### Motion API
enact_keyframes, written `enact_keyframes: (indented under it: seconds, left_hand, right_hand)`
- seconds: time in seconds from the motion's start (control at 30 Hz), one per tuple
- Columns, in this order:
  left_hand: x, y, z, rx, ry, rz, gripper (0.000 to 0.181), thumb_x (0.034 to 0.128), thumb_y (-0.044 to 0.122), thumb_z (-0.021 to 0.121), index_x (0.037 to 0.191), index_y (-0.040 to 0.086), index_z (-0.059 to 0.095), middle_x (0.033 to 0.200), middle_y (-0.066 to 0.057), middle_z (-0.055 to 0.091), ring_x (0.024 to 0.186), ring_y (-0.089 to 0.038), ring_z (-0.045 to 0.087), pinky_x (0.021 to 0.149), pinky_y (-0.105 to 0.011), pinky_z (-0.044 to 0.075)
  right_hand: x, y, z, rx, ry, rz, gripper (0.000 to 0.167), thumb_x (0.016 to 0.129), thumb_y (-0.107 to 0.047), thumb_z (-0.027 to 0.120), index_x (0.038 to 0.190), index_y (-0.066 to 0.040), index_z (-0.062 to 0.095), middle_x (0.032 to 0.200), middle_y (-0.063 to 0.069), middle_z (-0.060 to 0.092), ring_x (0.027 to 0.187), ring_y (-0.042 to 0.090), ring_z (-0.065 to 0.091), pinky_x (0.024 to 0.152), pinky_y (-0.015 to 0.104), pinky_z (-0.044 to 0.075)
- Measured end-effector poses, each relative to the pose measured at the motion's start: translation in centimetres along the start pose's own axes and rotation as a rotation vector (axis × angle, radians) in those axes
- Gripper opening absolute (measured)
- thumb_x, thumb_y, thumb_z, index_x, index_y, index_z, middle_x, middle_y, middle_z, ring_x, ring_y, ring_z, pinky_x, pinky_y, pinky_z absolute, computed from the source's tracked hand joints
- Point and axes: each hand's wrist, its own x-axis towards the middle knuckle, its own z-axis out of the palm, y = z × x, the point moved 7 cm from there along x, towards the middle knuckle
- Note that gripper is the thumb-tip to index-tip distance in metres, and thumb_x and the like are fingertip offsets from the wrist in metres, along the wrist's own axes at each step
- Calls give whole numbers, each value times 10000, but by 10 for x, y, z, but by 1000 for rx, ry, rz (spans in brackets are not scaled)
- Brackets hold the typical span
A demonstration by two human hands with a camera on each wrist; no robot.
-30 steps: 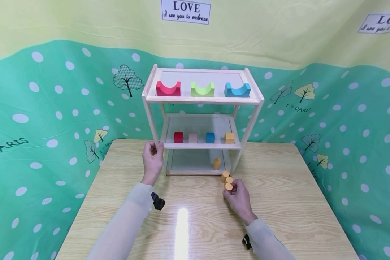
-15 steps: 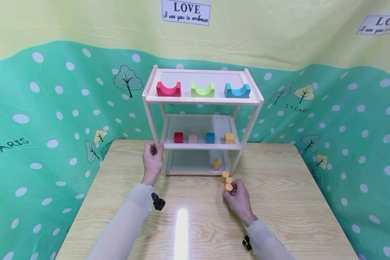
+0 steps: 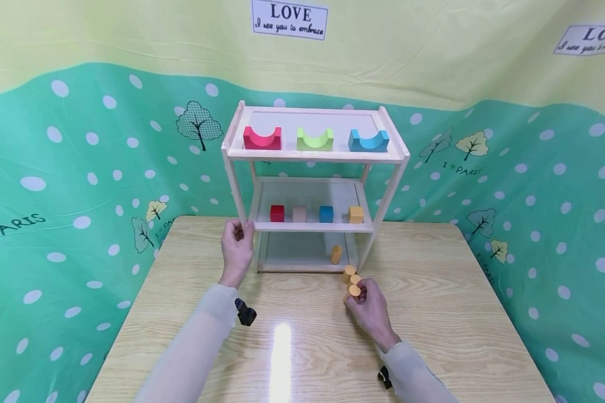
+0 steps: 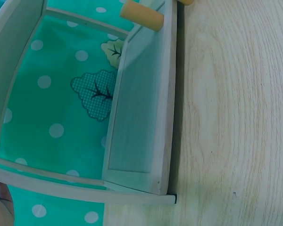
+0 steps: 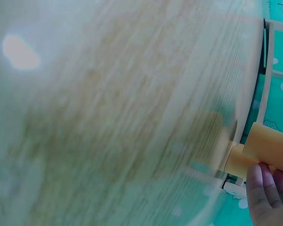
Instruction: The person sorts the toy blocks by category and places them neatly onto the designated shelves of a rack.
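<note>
My left hand (image 3: 237, 251) holds the left front post of a small wooden shelf rack (image 3: 307, 226) at the middle board's height. In the left wrist view only part of that hand shows at the lower left edge. My right hand (image 3: 371, 311) pinches the nearest of three yellow-orange cylinder blocks (image 3: 354, 291) in front of the rack's right front foot. Behind it stand a second cylinder (image 3: 355, 279) and a third (image 3: 349, 273), close together in a row. Another cylinder (image 3: 336, 254) stands on the bottom board. The right wrist view shows fingertips (image 5: 255, 176) against the held cylinder (image 5: 269, 147).
Red, green and blue arch blocks (image 3: 315, 140) line the top board. On the middle board sit several cubes, among them a red one (image 3: 277, 213) and a blue one (image 3: 326, 214). The wooden table (image 3: 191, 313) meets a patterned cloth backdrop (image 3: 106, 168).
</note>
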Motion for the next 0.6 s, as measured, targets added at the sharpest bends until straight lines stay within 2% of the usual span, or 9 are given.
enact_keyframes:
  seconds: [0.03,0.17,0.3,0.4,0.53,0.6]
  left_hand:
    - [1,-5,0,-4,3,-2,273,962,204,567,1044,-54,533,904,-82,564,801,-172,521,707,-219,437]
    - [1,-8,0,-8,13,1,286,958,258,572,1026,-17,535,896,-65,562,798,-174,525,707,-230,439]
    - [1,-7,1,-11,11,8,277,959,269,569,1020,1,535,901,-65,559,799,-170,519,709,-228,436]
    - [-2,5,1,-15,-4,9,255,966,208,560,1029,-37,528,906,-91,555,808,-196,515,715,-230,433]
    - [-2,4,1,-18,-4,0,276,963,223,566,1032,-42,528,905,-91,553,809,-208,516,717,-242,434]
    - [0,-3,0,-13,0,-13,297,958,261,571,1033,-24,533,901,-73,551,804,-191,513,711,-238,431]
  right_hand:
    - [0,0,0,-2,-1,-1,307,734,-61,736,962,-75,531,861,29,533,740,172,524,613,225,456]
    - [0,-2,1,-7,-6,-9,310,735,-78,733,969,-86,530,867,18,536,747,164,525,624,233,458]
    - [0,-5,2,-6,-12,-30,313,734,-76,733,975,-86,534,875,15,538,757,180,536,634,240,467]
    - [0,-8,2,0,-21,-47,307,738,-74,730,978,-85,538,877,17,533,763,204,542,637,243,467]
    - [1,-12,3,0,-33,-51,298,750,-80,722,984,-91,538,887,14,535,770,194,538,643,248,469]
    - [2,-14,5,-5,-41,-43,299,758,-82,719,999,-84,542,900,16,540,782,194,542,655,255,473]
